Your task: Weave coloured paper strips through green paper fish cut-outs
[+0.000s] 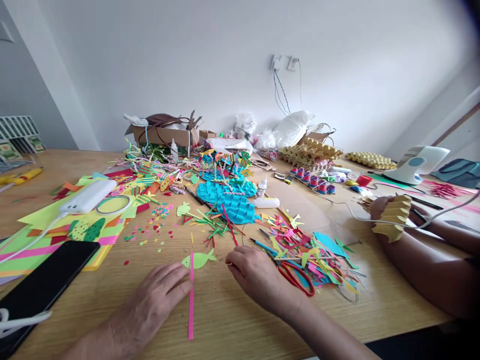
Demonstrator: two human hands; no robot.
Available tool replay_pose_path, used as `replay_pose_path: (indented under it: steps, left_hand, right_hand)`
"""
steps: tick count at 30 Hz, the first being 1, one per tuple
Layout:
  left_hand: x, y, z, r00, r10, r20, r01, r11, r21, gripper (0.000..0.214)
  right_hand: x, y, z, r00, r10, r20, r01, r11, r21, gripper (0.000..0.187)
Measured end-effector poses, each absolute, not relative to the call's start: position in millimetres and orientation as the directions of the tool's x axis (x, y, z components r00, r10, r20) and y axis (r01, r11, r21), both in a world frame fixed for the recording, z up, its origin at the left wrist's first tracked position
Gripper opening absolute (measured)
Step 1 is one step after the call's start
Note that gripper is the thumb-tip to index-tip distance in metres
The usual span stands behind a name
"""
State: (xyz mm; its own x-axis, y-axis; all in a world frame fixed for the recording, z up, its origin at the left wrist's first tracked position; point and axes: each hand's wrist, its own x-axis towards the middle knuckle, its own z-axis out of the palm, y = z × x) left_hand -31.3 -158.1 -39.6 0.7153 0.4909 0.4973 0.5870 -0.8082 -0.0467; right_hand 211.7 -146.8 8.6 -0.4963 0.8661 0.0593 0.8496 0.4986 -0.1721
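Observation:
A light-green paper fish (202, 260) lies flat on the table between my hands. Across its head end runs a long narrow pink paper strip (191, 305), hanging well below the fish toward me. My left hand (157, 295) rests low with fingers extended; its fingertips touch the fish's head edge and the strip. To the right of the fish's tail, my right hand (258, 275) is closed, fingers curled and tips pinched; whatever is in them is hidden. A red paper strip (228, 225) ends just above those fingertips; I cannot tell if they touch it.
Red-handled scissors (296, 280) and paper scraps (322, 255) lie right of my right hand. Blue-painted egg-carton pieces (236, 209) stand ahead. A black phone (48, 290) and white power bank (88, 196) are left. At right, another person's arms (420, 265) hold a yellow carton piece (392, 220).

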Motion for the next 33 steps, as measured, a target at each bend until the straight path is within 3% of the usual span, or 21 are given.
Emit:
replay_pose_path:
  steps: [7, 13, 21, 28, 33]
  left_hand:
    - [-27.5, -129.4, -19.3, 0.665, 0.551, 0.504, 0.608, -0.792, 0.064, 0.031]
    - [-25.3, -93.4, -17.6, 0.56, 0.646, 0.519, 0.596, -0.749, 0.289, 0.024]
    - [-27.2, -78.6, -47.7, 0.307, 0.824, 0.476, 0.586, -0.558, 0.587, 0.02]
    - [-26.1, -84.1, -45.6, 0.278, 0.82, 0.5, 0.582, -0.558, 0.592, 0.019]
    - [-26.1, -88.2, -43.0, 0.302, 0.772, 0.56, 0.575, -0.616, 0.538, 0.02]
  right_hand:
    - [218.7, -103.5, 24.6, -0.417, 0.908, 0.038, 0.905, 0.419, -0.076, 0.023]
    - [216.9, -61.6, 35.4, -0.392, 0.92, 0.027, 0.919, 0.393, -0.039, 0.024]
    - [203.3, -38.7, 21.3, -0.443, 0.896, 0.024, 0.896, 0.442, 0.042, 0.025]
    - [197.2, -1.9, 19.7, -0.469, 0.877, 0.099, 0.881, 0.458, 0.118, 0.026]
    - [181.5, 19.5, 12.5, -0.523, 0.849, 0.072, 0.849, 0.512, 0.128, 0.025]
